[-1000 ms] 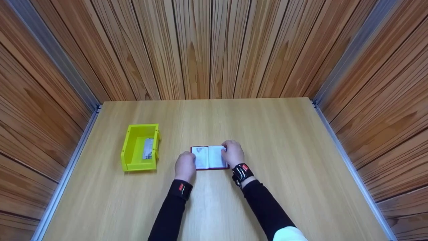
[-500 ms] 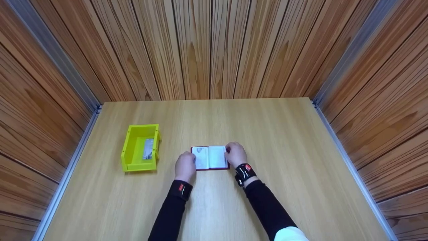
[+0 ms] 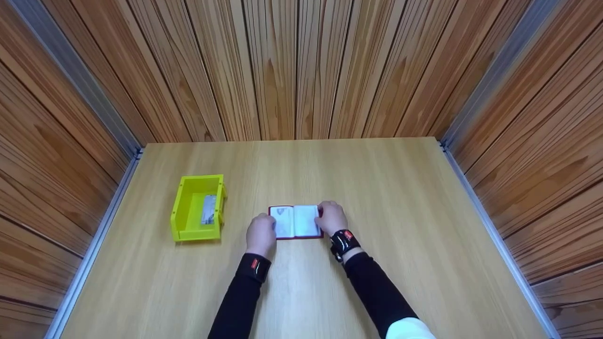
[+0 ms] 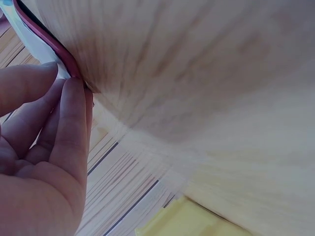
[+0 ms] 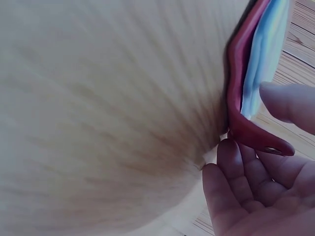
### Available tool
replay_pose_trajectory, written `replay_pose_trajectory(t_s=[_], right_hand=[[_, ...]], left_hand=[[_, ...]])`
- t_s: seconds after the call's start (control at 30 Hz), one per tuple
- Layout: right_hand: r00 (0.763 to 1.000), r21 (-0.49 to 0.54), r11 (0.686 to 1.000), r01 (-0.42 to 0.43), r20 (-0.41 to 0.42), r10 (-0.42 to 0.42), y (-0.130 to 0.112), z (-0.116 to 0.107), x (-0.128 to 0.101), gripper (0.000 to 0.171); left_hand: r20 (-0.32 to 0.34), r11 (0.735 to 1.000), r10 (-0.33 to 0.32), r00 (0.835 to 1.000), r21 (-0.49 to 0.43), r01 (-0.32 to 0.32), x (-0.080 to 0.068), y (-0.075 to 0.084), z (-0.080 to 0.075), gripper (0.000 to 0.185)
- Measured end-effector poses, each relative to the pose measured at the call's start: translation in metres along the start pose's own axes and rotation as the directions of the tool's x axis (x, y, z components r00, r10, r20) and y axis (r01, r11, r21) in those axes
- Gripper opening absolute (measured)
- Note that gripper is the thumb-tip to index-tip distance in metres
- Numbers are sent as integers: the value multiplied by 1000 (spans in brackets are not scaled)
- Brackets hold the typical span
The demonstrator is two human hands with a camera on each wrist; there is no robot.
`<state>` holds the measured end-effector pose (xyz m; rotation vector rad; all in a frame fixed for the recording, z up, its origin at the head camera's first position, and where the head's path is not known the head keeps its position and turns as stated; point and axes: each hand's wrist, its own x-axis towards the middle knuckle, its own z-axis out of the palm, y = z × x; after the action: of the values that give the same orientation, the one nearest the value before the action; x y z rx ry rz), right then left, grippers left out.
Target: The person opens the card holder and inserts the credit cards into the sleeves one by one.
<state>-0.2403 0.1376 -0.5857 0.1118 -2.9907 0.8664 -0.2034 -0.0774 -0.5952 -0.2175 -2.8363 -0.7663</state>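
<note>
A red card holder (image 3: 305,221) lies open flat on the table in the head view, its clear sleeves facing up. The left sleeve shows a small grey picture. My left hand (image 3: 261,235) pinches its left edge, thumb on top and fingertips against the red cover (image 4: 69,61). At the right edge, my right hand (image 3: 332,217) holds the holder, its thumb (image 5: 285,102) over the sleeves and its fingers by a red snap tab (image 5: 261,137). The right wrist view shows this tab sticking out past the pages.
To the left on the wooden table (image 3: 386,188) stands a yellow-green bin (image 3: 189,234) with a pale card (image 3: 208,209) inside. Wood-panelled walls (image 3: 292,70) with metal corner rails enclose the table at the back and both sides.
My right hand has shifted slightly right, and its thumb has drawn back from the right sleeve toward the edge. The left hand and the card holder stay where they were.
</note>
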Motion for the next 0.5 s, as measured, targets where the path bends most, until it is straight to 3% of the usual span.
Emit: replay_pose_trajectory(t_s=[0.23,0.5], right_hand=[[1000,-7,1000,-22,21,22,0,3,2,31],[999,-15,999,-42,22,42,1,4,2,33]], left_hand=[[-26,1000,3,1000,-4,-3,1,-2,0,28],[-12,999,-50,999,-13,50,2,0,-1,19]])
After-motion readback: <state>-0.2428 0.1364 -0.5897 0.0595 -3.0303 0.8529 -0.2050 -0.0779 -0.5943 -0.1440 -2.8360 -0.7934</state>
